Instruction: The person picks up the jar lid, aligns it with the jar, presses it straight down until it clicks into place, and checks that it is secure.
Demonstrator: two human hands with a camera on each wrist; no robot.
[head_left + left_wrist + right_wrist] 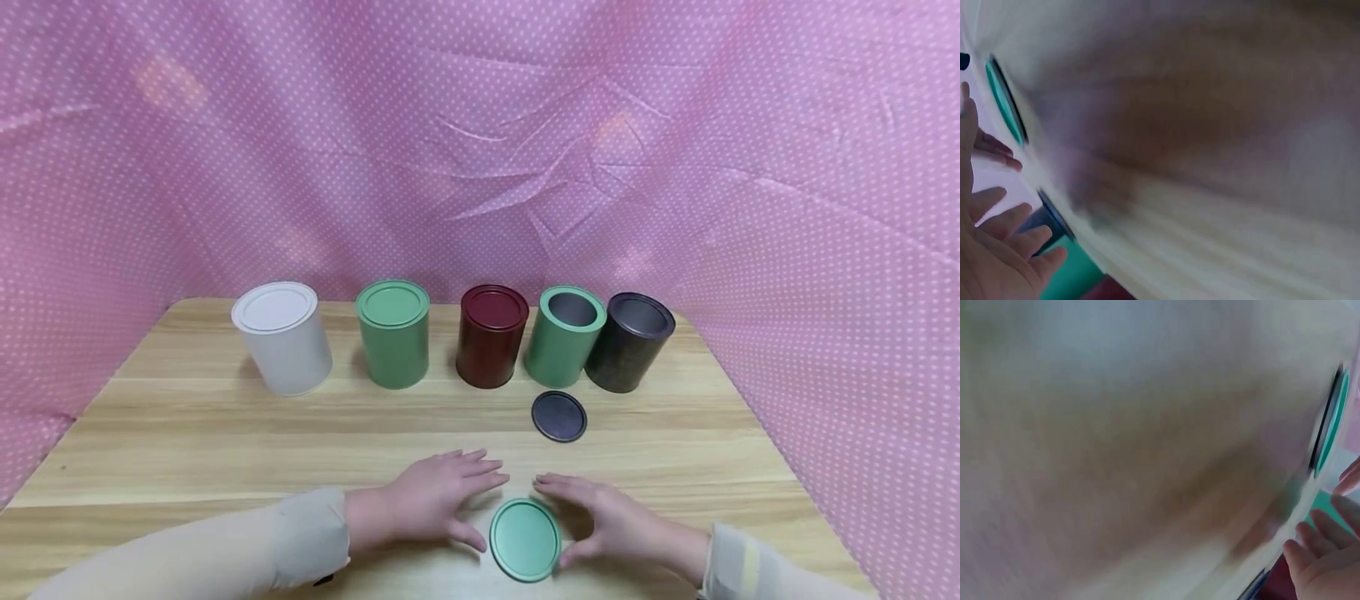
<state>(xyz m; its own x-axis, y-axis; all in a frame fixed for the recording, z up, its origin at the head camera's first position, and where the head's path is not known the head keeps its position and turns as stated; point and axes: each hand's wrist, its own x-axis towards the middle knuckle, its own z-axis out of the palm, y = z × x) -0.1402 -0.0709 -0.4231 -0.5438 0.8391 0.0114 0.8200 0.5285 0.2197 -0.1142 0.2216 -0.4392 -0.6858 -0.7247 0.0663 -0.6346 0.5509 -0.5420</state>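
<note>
A round green lid point(526, 540) lies flat on the table near its front edge, between the two hands. The left hand point(442, 497) is just left of it, fingers spread and thumb near the rim, holding nothing. On the other side the right hand point(611, 521) curves loosely, its thumb close to the lid's right rim; whether it touches cannot be told. The left wrist view shows the left fingers point(1019, 231) extended, with the green lid point(1005, 100) beyond. In the right wrist view, the right fingers point(1329, 540) stay apart from the lid point(1334, 422).
Along the back stand a white can point(288, 342), a green can point(395, 342) and a dark red can point(491, 342), all lidded. Right of them are an open-topped green can point(558, 346) and an open-topped black can point(626, 350). A black lid point(559, 416) lies in front.
</note>
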